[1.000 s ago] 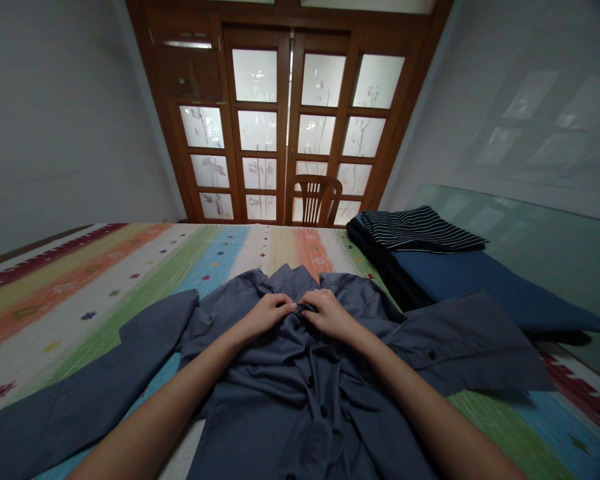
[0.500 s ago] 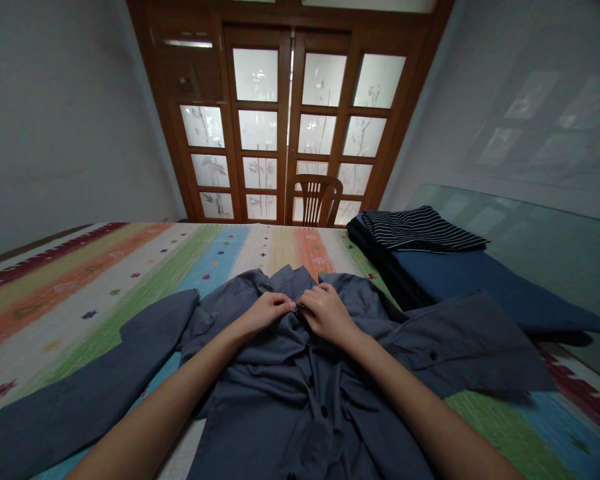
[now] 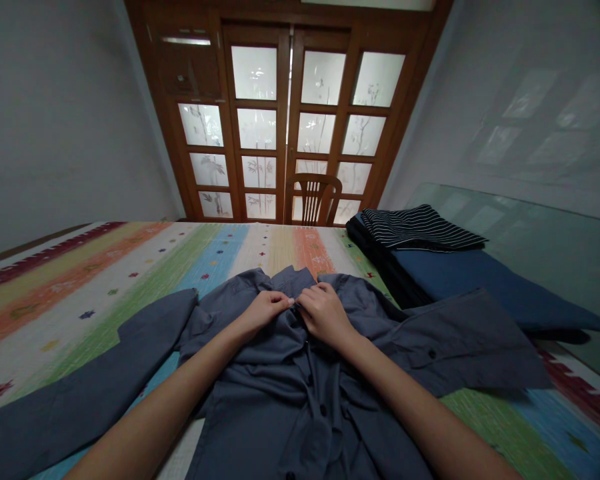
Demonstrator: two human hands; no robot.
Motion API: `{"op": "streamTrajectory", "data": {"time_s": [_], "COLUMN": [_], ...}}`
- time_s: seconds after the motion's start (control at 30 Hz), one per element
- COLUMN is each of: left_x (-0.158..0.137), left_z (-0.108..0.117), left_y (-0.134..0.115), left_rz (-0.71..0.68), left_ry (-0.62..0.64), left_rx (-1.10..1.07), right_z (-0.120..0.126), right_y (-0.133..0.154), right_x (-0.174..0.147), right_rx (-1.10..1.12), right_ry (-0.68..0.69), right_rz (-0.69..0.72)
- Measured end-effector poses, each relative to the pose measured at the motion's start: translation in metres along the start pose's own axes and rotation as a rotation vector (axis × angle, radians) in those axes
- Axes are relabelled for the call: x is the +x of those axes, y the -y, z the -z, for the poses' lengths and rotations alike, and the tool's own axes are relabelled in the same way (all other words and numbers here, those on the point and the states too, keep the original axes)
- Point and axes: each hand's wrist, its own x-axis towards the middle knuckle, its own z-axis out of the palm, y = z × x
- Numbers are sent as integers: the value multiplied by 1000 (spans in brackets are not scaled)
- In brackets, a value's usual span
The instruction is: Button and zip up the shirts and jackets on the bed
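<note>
A dark grey button-up shirt [image 3: 260,400] lies spread front up, its collar [image 3: 293,280] toward the far side and its sleeves out to both sides. Dark buttons run down the creased front. My left hand [image 3: 267,311] pinches the cloth of the front opening just below the collar. Right beside it, my right hand [image 3: 327,312] is closed on the same bit of shirt front, fingertips almost meeting the left ones. Whatever small button or edge sits between the fingertips is hidden.
A striped multicolour cloth [image 3: 145,287] covers the surface under the shirt. At the right lie folded clothes, a blue piece [image 3: 480,283] with a black-and-white striped one [image 3: 423,228] on top. A wooden chair [image 3: 314,197] stands beyond the far edge, before glazed doors [image 3: 285,120].
Both hands stay at the shirt front with only slight finger movement. The shirt keeps nearly the same place; the view has shifted a little.
</note>
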Motion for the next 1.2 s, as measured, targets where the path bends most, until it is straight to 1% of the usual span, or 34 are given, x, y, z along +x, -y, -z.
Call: {"op": "streamTrajectory", "data": {"time_s": [0.13,0.2,0.27,0.37,0.43,0.5,0.57,0.63,0.7,0.77,0.87,0.97,1.03,1.13,1.2], "left_x": [-1,-1,-1,-1,-1,-1,0,0,0,0,0,0,0,0,-1], "left_z": [-3,-3,-3,-1,-1,-1,-2,-3,-4,-5,-5,-5,-5,-5,-5], "left_y": [0,1,1,1,0,0,1,3,5,6,6,6,8,12,15], "left_rz": [20,20,3,-48,-85,-105,-106,-99,-89,-74,-50,-41,-40,-56,-100], "left_ry": [-21,-20,-33,-117,-190,-227,-223,-199,-171,-135,-86,-68,-66,-64,-58], "left_rx": [-2,22,59,92,114,144,167,177,181,182,187,211,243,317,444], "right_z": [0,1,2,3,4,4,4,4,3,0,-6,-11,-12,-13,-14], "right_y": [-1,-4,-8,-17,-21,-20,-14,-7,1,5,7,4,2,0,-2], "right_x": [0,1,2,1,-1,-3,-3,-1,0,0,-1,-2,-2,-2,-2], "right_rx": [-45,-61,-72,-105,-140,-185,-214,-192,-135,-80,-46,-52,-53,9,66], "right_ry": [-4,12,52,98,92,60,27,19,37,69,114,135,157,188,187], "right_rz": [-4,-28,-104,-282,-383,-433,-408,-286,-142,-29,43,39,7,-123,-208]}}
